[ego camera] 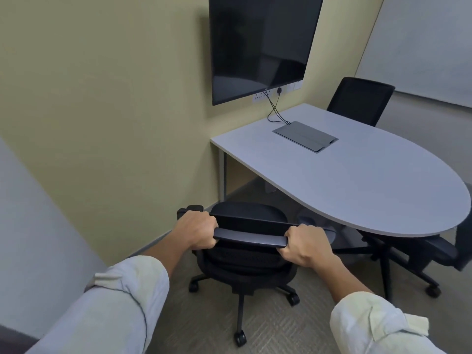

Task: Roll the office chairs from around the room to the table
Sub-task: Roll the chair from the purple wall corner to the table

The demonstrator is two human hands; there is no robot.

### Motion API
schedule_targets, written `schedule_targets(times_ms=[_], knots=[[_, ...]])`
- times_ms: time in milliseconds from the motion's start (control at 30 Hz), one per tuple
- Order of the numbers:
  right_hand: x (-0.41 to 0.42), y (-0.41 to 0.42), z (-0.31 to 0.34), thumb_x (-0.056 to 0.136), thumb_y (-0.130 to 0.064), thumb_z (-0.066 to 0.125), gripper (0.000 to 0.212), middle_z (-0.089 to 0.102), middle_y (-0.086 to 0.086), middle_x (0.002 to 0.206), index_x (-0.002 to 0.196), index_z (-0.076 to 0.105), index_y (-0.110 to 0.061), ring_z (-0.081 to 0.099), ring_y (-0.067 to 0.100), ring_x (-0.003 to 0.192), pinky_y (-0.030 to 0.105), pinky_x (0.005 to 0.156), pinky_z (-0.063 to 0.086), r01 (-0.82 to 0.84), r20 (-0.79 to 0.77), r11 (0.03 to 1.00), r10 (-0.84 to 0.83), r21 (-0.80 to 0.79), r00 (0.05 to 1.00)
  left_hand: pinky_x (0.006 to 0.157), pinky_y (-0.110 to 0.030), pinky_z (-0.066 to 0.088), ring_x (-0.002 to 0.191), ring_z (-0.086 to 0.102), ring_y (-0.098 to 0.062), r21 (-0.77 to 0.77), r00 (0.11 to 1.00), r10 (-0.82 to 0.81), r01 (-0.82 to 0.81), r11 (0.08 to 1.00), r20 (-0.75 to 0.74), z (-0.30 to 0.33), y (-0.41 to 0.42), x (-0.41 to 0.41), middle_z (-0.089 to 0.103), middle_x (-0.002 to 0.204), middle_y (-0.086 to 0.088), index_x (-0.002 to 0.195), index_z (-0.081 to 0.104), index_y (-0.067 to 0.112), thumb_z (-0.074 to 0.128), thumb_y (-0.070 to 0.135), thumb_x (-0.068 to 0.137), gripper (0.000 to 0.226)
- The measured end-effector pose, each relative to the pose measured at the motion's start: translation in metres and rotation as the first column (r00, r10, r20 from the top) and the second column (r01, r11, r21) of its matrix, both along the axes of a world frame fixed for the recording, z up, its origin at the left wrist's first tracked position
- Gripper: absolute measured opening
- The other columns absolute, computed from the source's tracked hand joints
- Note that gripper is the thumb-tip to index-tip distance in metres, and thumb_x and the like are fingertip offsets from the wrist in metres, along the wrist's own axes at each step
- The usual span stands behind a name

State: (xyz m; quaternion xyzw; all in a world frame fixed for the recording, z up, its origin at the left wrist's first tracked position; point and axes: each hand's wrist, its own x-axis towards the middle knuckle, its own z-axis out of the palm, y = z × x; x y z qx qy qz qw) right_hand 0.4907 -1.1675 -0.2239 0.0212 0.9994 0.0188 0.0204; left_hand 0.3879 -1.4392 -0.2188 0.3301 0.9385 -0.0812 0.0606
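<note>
Both hands point(199, 229) clenched knuckles-up on chair backrest point(251, 237)

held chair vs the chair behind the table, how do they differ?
The held chair is gripped at its backrest top by the left hand and right hand; the far chair stands untouched. Held chair's wheeled base shows; the table hides the far chair's. Both are black.

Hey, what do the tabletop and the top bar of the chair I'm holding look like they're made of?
The tabletop looks like pale grey laminate over board: flat, matte, with a thin uniform edge, though the core is hidden. The top bar of the chair seems to be hard moulded plastic, dark grey with a soft sheen along its curve. The left hand and right hand both grip it.
</note>
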Motion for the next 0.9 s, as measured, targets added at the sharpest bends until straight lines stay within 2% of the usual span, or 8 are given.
schedule_targets(times_ms=[167, 267, 367, 500, 600, 667, 800, 900], knots=[[-0.033, -0.012, -0.003, 0.078, -0.055, 0.042, 0.036, 0.053, -0.004, 0.063, 0.057, 0.039, -0.026, 0.059, 0.022, 0.062, 0.031, 0.058, 0.041, 0.052, -0.012, 0.998, -0.052, -0.02, 0.999, 0.056, -0.033, 0.039, 0.066, 0.061, -0.028, -0.012, 1.0, -0.024, 0.024, 1.0, 0.011, -0.007, -0.006, -0.052, 0.062, 0.069, 0.0, 0.071, 0.059, 0.022, 0.054, 0.035, 0.072, 0.014], [-0.056, -0.021, -0.001, 0.076, -0.052, 0.045, 0.029, 0.059, -0.003, 0.069, 0.063, 0.048, -0.026, 0.063, 0.024, 0.068, 0.033, 0.06, 0.041, 0.09, 0.002, 0.994, -0.09, -0.057, 0.996, 0.057, -0.033, 0.04, 0.068, 0.062, -0.027, -0.041, 0.998, -0.057, 0.058, 0.997, 0.022, -0.006, -0.009, -0.087, 0.059, 0.067, 0.001, 0.069, 0.055, 0.024, 0.052, 0.034, 0.072, 0.011], [-0.076, -0.031, -0.004, 0.074, -0.048, 0.049, 0.023, 0.061, -0.003, 0.068, 0.071, 0.057, -0.026, 0.059, 0.024, 0.064, 0.033, 0.059, 0.041, 0.125, 0.001, 0.989, -0.126, -0.078, 0.992, 0.056, -0.032, 0.039, 0.066, 0.062, -0.026, -0.08, 0.996, -0.09, 0.091, 0.993, 0.016, -0.006, -0.012, -0.12, 0.055, 0.064, 0.004, 0.069, 0.057, 0.022, 0.053, 0.032, 0.073, 0.012], [-0.107, -0.043, -0.004, 0.076, -0.047, 0.05, 0.023, 0.054, -0.004, 0.065, 0.073, 0.056, -0.025, 0.053, 0.023, 0.061, 0.032, 0.06, 0.042, 0.156, -0.005, 0.981, -0.158, -0.116, 0.987, 0.056, -0.031, 0.038, 0.066, 0.061, -0.023, -0.126, 0.993, -0.118, 0.118, 0.985, 0.011, -0.007, -0.017, -0.167, 0.058, 0.066, 0.005, 0.077, 0.064, 0.022, 0.053, 0.03, 0.073, 0.014], [-0.131, -0.049, -0.001, 0.078, -0.047, 0.051, 0.024, 0.052, -0.004, 0.065, 0.073, 0.056, -0.024, 0.06, 0.025, 0.065, 0.032, 0.06, 0.042, 0.183, -0.001, 0.972, -0.185, -0.146, 0.983, 0.057, -0.031, 0.037, 0.065, 0.056, -0.021, -0.151, 0.986, -0.165, 0.167, 0.974, 0.025, -0.004, -0.016, -0.201, 0.047, 0.059, 0.007, 0.072, 0.057, 0.025, 0.054, 0.029, 0.074, 0.005], [-0.145, -0.054, 0.0, 0.078, -0.046, 0.05, 0.024, 0.049, -0.004, 0.063, 0.073, 0.056, -0.024, 0.054, 0.025, 0.061, 0.032, 0.058, 0.04, 0.199, -0.003, 0.968, -0.202, -0.151, 0.979, 0.058, -0.032, 0.037, 0.07, 0.061, -0.022, -0.163, 0.98, -0.196, 0.199, 0.966, 0.035, -0.002, -0.016, -0.223, 0.042, 0.057, 0.008, 0.069, 0.05, 0.028, 0.054, 0.031, 0.077, 0.009], [-0.178, -0.066, -0.001, 0.08, -0.045, 0.051, 0.023, 0.051, -0.003, 0.065, 0.075, 0.054, -0.023, 0.051, 0.025, 0.061, 0.032, 0.059, 0.042, 0.244, 0.007, 0.957, -0.246, -0.158, 0.969, 0.059, -0.031, 0.036, 0.076, 0.065, -0.022, -0.145, 0.97, -0.243, 0.241, 0.96, 0.003, -0.006, -0.018, -0.269, 0.059, 0.069, 0.004, 0.075, 0.06, 0.026, 0.055, 0.034, 0.076, 0.01], [-0.201, -0.074, 0.0, 0.081, -0.047, 0.05, 0.025, 0.055, -0.002, 0.068, 0.076, 0.056, -0.022, 0.056, 0.024, 0.065, 0.033, 0.061, 0.044, 0.29, 0.023, 0.943, -0.29, -0.163, 0.957, 0.058, -0.03, 0.036, 0.074, 0.065, -0.02, -0.108, 0.961, -0.275, 0.273, 0.956, -0.004, -0.011, -0.02, -0.303, 0.055, 0.065, 0.008, 0.073, 0.061, 0.027, 0.056, 0.036, 0.076, 0.01]])
